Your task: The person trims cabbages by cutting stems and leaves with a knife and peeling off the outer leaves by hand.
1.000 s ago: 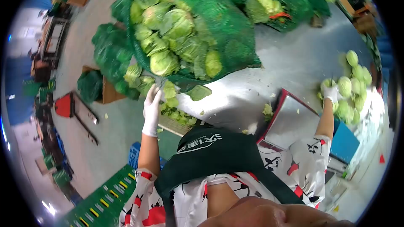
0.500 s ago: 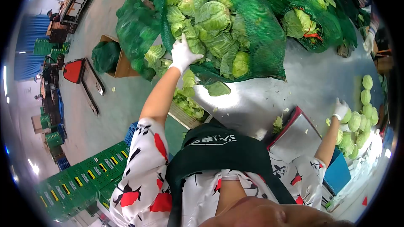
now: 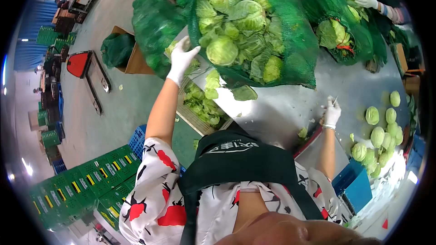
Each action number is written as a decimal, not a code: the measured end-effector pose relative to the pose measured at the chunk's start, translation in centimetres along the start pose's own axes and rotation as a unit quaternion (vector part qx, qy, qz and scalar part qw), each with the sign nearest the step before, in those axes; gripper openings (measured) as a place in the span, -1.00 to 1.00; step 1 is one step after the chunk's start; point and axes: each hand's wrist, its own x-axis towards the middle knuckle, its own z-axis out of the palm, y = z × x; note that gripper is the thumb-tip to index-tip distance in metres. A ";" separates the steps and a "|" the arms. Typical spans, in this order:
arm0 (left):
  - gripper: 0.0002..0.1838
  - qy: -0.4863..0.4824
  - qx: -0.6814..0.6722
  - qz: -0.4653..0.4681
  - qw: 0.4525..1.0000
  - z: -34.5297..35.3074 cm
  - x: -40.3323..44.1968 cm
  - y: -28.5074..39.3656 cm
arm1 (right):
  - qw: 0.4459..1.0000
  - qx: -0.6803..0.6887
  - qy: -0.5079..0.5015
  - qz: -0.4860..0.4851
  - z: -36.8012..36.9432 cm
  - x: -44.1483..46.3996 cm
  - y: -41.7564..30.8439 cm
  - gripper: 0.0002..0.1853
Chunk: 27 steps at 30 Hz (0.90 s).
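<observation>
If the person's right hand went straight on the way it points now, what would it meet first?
The right hand would probably cross a bare stretch of table, then meet the green mesh sack with the red tie; the hand's height above the table is hard to judge.

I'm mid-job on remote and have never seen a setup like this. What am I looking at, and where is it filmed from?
There is no robot here: a person works in white gloves, seen by one camera worn on their head, looking down. That is why the apron and patterned sleeves show below.

On the grey table lies a big green mesh sack, open and full of cabbages. Paler, smoother cabbages sit at the right. A crate beside the table holds loose leaves.

The left hand is open beside the sack, apparently empty. The right hand holds a thin tool, perhaps a knife. The gloved hands at top right belong to someone else.
</observation>
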 end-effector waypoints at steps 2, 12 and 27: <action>-0.32 -0.041 0.005 0.005 0.999 1.6 1.0 0.6 | 0.998 0.027 -0.055 0.018 3.5 -4.0 -4.0 -0.64; 0.27 -0.275 0.379 -0.038 0.883 9.1 1.7 6.6 | 0.964 0.001 -0.226 -0.143 10.7 -15.9 -6.7 -0.77; 0.14 -0.072 0.037 -0.156 0.985 0.6 -16.5 -3.5 | 0.923 -0.058 -0.281 -0.256 13.7 -19.0 -4.9 -0.67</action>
